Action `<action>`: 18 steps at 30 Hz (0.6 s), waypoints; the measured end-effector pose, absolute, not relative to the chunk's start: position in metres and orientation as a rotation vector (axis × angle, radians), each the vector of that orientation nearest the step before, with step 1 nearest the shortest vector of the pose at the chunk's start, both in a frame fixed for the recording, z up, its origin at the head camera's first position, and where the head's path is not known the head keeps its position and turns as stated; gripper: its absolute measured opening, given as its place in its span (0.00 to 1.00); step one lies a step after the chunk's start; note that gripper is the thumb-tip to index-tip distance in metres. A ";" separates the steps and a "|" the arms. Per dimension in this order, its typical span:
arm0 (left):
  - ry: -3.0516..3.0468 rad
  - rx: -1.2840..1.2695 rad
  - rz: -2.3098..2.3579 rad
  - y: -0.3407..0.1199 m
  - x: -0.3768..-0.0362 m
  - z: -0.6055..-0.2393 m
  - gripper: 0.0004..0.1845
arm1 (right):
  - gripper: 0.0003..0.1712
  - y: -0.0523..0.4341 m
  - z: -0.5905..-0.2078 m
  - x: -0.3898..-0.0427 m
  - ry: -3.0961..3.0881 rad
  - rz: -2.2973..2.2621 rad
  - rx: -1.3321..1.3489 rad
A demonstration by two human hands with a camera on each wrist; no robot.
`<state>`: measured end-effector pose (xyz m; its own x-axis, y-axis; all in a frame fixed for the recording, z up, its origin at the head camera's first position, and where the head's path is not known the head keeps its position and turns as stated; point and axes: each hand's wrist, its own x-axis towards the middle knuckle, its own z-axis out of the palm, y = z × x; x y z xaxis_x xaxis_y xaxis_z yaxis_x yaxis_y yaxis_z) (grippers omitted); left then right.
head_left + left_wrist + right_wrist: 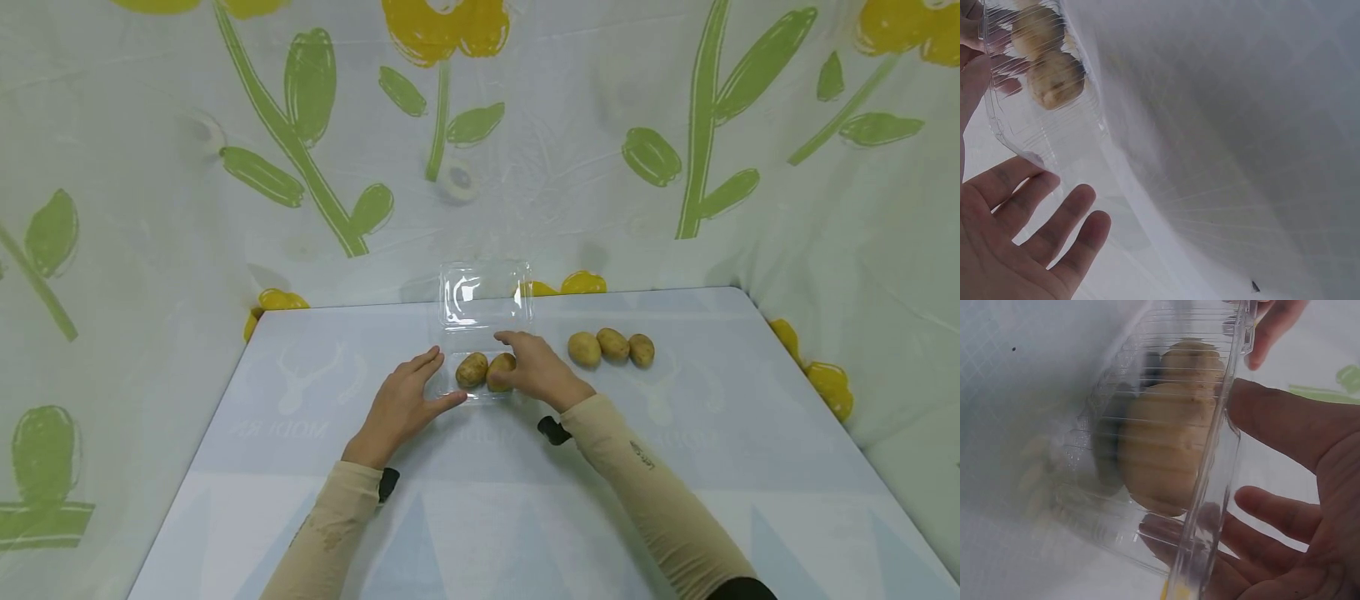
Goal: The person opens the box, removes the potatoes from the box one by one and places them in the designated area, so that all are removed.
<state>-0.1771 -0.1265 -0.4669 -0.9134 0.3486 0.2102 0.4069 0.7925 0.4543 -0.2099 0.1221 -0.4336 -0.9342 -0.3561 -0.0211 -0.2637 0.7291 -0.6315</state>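
Observation:
A clear plastic clamshell box (483, 397) lies on the table with two potatoes in its base, a left potato (471, 368) and a right potato (498, 364). Its see-through lid (486, 312) stands raised at the back. My left hand (405, 404) is at the box's left side, fingers spread; in the left wrist view its fingertips (1047, 178) meet the box's edge. At the right side, my right hand (540, 369) has its thumb overlapping the right potato in the head view. The right wrist view shows that thumb (1279, 419) at the rim, the fingers apart beyond the wall.
Three more potatoes sit in a row right of the box: a left one (584, 350), a middle one (612, 344) and a smaller right one (641, 351). The pale patterned table (480, 517) ends at a flower-print curtain (555, 167) behind and at both sides.

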 end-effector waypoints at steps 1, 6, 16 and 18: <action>-2.865 -0.606 -0.765 -0.126 -0.177 -0.467 0.48 | 0.42 0.121 -0.434 -0.210 2.786 -0.973 -0.499; -2.863 -0.611 -0.771 -0.126 -0.177 -0.465 0.48 | 0.43 0.116 -0.436 -0.212 2.790 -0.865 -0.482; -2.858 -0.617 -0.775 -0.127 -0.177 -0.466 0.48 | 0.39 0.111 -0.440 -0.214 2.807 -0.774 -0.449; -2.855 -0.618 -0.775 -0.127 -0.178 -0.466 0.48 | 0.39 0.111 -0.441 -0.214 2.811 -0.770 -0.452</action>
<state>-0.1776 -0.1272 -0.4660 -0.9096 0.3544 0.2170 0.4155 0.7857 0.4583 -0.2144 0.1108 -0.4413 -0.9351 -0.3391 -0.1029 -0.2393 0.8184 -0.5224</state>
